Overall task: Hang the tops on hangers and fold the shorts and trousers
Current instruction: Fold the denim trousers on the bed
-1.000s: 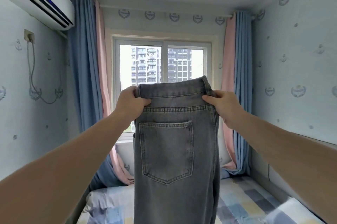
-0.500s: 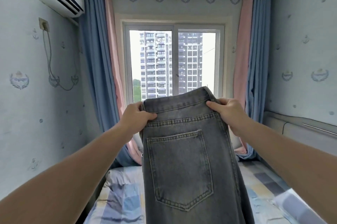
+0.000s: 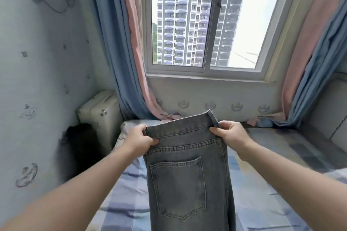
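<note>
Left hand (image 3: 138,139) and right hand (image 3: 230,134) each pinch a waistband corner of the grey jeans (image 3: 187,180), whose long axis hangs toward 6 o'clock over the bed (image 3: 266,183).

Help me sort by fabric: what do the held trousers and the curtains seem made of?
The trousers look like washed grey denim, matte: visible stitching, patch pocket, faded patches. The curtains seem smooth woven cloth, hanging in soft folds; fibre unclear.

There is one pair of grey jeans (image 3: 187,183) with one back pocket (image 3: 178,187) showing. Two hands are in view, a left hand (image 3: 139,139) and a right hand (image 3: 231,135). Behind are one bed (image 3: 262,183), one window (image 3: 212,24) and two curtains (image 3: 116,43).
</note>
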The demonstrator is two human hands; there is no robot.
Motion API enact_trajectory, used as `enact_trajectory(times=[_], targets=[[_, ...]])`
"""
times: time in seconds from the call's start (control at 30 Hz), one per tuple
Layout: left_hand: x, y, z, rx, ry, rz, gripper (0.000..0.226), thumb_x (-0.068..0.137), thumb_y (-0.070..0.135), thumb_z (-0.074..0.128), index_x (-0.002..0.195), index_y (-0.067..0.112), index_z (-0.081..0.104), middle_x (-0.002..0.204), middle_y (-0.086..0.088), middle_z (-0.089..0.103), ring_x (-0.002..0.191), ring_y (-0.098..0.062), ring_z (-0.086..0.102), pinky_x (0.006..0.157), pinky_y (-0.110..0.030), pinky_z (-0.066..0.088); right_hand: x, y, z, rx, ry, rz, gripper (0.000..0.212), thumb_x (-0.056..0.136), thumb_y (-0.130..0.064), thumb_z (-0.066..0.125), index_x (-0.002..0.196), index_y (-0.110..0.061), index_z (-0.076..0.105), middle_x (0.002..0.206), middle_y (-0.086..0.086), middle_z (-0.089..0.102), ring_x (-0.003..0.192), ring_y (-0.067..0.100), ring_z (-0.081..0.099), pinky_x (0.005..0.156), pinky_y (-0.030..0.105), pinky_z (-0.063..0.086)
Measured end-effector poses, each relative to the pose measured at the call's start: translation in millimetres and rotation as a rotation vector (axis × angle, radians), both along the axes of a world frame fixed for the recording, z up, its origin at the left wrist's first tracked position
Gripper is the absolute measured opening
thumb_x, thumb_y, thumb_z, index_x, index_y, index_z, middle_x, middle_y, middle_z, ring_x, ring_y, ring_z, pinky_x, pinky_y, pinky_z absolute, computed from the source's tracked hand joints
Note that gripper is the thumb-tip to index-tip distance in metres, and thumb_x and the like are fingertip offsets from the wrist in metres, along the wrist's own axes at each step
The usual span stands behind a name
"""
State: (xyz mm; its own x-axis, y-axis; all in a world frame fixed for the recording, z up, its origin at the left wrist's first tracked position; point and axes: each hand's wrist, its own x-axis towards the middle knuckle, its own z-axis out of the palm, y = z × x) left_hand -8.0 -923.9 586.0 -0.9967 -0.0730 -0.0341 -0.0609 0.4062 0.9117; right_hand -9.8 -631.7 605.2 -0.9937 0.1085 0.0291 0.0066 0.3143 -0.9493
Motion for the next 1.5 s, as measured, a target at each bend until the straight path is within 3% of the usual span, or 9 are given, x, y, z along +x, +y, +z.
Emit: enact_trajectory(times=[0.1,0.37,0.47,0.53,0.67,0.9,1.03,1.3,1.5], targets=[[-82,-18,-99,-0.043,-0.104,0.008,0.022,0.078,0.0,0.078,0.085,0.013,0.063,0.08,-0.002,0.069,0.079,-0.021,0.065,0.068,-0.032,0.052,-85,-23,-96,0.056,-0.14,-0.002,0.007,0.089,-0.004,0.072,0.084,-0.007,0.075,0.08,0.002,0.075,0.067,0.01,0.066,0.06,0.016,0.052],[-259,-44,-341,-0.068,-0.177,0.155,0.018,0.083,0.012,0.075,0.093,0.016,0.061,0.09,-0.002,0.068,0.089,-0.025,0.065,0.082,-0.044,0.054,-268,-71,-321,0.176,-0.256,-0.11,0.015,0.092,-0.023,0.071,0.083,-0.012,0.074,0.089,0.004,0.077,0.083,0.023,0.069,0.079,0.042,0.056],[-290,-43,-424,-0.04,-0.199,0.31,0.034,0.094,0.035,0.066,0.119,0.016,0.054,0.114,-0.002,0.063,0.108,-0.027,0.06,0.092,-0.041,0.048,-307,-85,-398,0.313,-0.276,-0.099,0.027,0.098,-0.034,0.062,0.116,-0.014,0.066,0.122,0.004,0.07,0.111,0.028,0.064,0.094,0.041,0.049],[-288,-37,-479,-0.09,-0.288,0.375,0.047,0.097,0.044,0.058,0.133,0.016,0.048,0.132,-0.009,0.056,0.121,-0.031,0.053,0.098,-0.04,0.042,-313,-89,-451,0.454,-0.362,-0.017,0.055,0.1,-0.042,0.056,0.148,-0.021,0.042,0.149,0.004,0.049,0.136,0.028,0.047,0.11,0.041,0.038],[-236,-14,-562,-0.216,-0.438,0.212,0.055,0.098,0.046,0.053,0.144,0.017,0.044,0.148,-0.012,0.046,0.137,-0.033,0.039,0.112,-0.039,0.031,-278,-89,-541,0.486,-0.538,0.098,0.07,0.1,-0.048,0.052,0.158,-0.023,0.022,0.163,0.002,0.029,0.149,0.026,0.028,0.12,0.045,0.025],[-128,17,-616,-0.342,-0.516,0.023,0.057,0.097,0.052,0.05,0.148,0.028,0.039,0.166,0.006,0.017,0.147,-0.019,0.015,0.118,-0.039,0.023,-185,-71,-612,0.532,-0.681,0.189,0.067,0.101,-0.041,0.053,0.159,-0.02,0.025,0.164,-0.001,0.028,0.151,0.019,0.023,0.123,0.037,0.019],[-52,36,-618,-0.295,-0.544,0.024,0.057,0.096,0.048,0.055,0.148,0.029,0.04,0.167,0.01,0.007,0.147,-0.021,0.019,0.118,-0.036,0.023,-133,-55,-622,0.519,-0.727,0.2,0.065,0.102,-0.037,0.055,0.157,-0.017,0.029,0.163,0.001,0.03,0.151,0.017,0.024,0.123,0.036,0.019],[71,64,-608,-0.445,-0.482,-0.045,0.063,0.093,0.045,0.059,0.15,0.027,0.039,0.167,0.009,0.011,0.147,-0.021,0.021,0.118,-0.036,0.02,-30,-21,-633,0.441,-0.801,0.219,0.065,0.102,-0.036,0.055,0.158,-0.019,0.026,0.164,0.001,0.027,0.152,0.015,0.02,0.124,0.041,0.02],[134,82,-606,-0.484,-0.476,0.069,0.067,0.09,0.039,0.067,0.149,0.021,0.04,0.165,0.001,0.02,0.142,-0.028,0.033,0.115,-0.042,0.029,36,6,-635,0.45,-0.755,0.289,0.063,0.102,-0.03,0.056,0.156,-0.011,0.03,0.161,0.006,0.031,0.151,0.019,0.024,0.123,0.038,0.021]])
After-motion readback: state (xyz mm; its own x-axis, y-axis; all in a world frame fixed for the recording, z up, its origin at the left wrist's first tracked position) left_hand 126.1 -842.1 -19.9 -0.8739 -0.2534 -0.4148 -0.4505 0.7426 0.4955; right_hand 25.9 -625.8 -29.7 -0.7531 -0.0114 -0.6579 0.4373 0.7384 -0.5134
